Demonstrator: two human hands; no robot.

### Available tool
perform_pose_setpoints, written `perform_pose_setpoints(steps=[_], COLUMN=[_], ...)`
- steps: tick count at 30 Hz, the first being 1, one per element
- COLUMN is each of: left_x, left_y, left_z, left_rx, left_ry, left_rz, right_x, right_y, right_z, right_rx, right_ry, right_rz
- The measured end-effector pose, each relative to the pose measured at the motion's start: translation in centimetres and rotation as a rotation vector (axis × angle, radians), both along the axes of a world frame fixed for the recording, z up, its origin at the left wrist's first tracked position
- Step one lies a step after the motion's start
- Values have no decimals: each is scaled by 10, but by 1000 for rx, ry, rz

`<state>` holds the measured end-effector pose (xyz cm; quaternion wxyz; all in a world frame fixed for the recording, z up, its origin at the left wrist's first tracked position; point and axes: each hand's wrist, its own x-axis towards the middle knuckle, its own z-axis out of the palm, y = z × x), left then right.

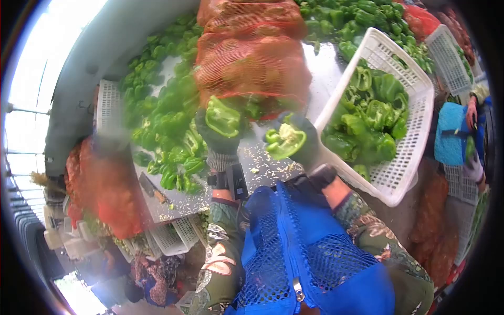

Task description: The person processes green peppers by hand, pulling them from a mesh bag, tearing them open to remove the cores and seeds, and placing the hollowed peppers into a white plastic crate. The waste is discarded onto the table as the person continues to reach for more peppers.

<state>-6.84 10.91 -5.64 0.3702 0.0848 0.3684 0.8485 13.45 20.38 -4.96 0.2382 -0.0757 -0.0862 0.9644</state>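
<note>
My left hand [214, 143], in a dark glove, is closed on a cut green pepper half [223, 118] with its hollow inside facing up. In my right hand [308, 140], also gloved, is another green pepper half [286, 143], which still carries its pale seed core. The two halves are apart, above a metal table [252, 181] strewn with seeds. Whole and cut green peppers [173, 123] are heaped to the left of my hands. To the right, a white plastic basket [401, 176] holds opened green peppers [375, 113].
A red mesh sack [252, 58], stuffed full, lies just beyond my hands. A knife [153, 189] rests near the table's left front edge. More green peppers [367, 16] are piled at the far right. Another person's hand [471, 113] shows at the right edge.
</note>
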Motion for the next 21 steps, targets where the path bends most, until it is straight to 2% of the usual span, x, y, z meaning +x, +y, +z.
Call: perform_pose_setpoints(steps=[1, 4, 5, 8, 10, 11, 12, 15, 16, 17, 19, 20, 21], left_x=[1, 24, 25, 24, 25, 32, 39, 51, 54, 58, 68, 61, 61], left_y=[-5, -16, -12, -8, -9, -10, -11, -6, -7, -10, -14, -25, -27], left_z=[29, 43, 48, 61, 72, 85, 100, 94, 86, 84, 82, 61, 59], left_rx=[154, -171, -274, -414, -510, -300, -126, -368, -640, -708, -597, -619, -632], left_ry=[-302, 989, 1423, 1223, 1075, 628, 145, 462, 823, 1173, 861, 1012, 972], left_rz=[-193, 113, 210, 133, 98, -63, -120, -31, 3, 63, 11, 24, 27], right_x=[2, -14, -19, -23, -24, -23, -29, -53, -63, -63, -65, -64, -66], right_y=[6, 14, 17, 17, 11, 6, 4, -3, -6, -8, -11, -9, -16], right_z=[-2, 17, 21, 50, 74, 78, 72, 61, 53, 53, 52, 49, 43], right_rx=[22, 687, 685, 827, 910, 948, 1159, 1653, 1636, 1585, 1490, 1447, 1446], right_ry=[-60, -494, -561, -715, -638, -602, -625, -625, -642, -648, -654, -638, -670], right_rz=[20, -232, -226, -214, -191, -177, -246, -542, -551, -519, -459, -299, -267])
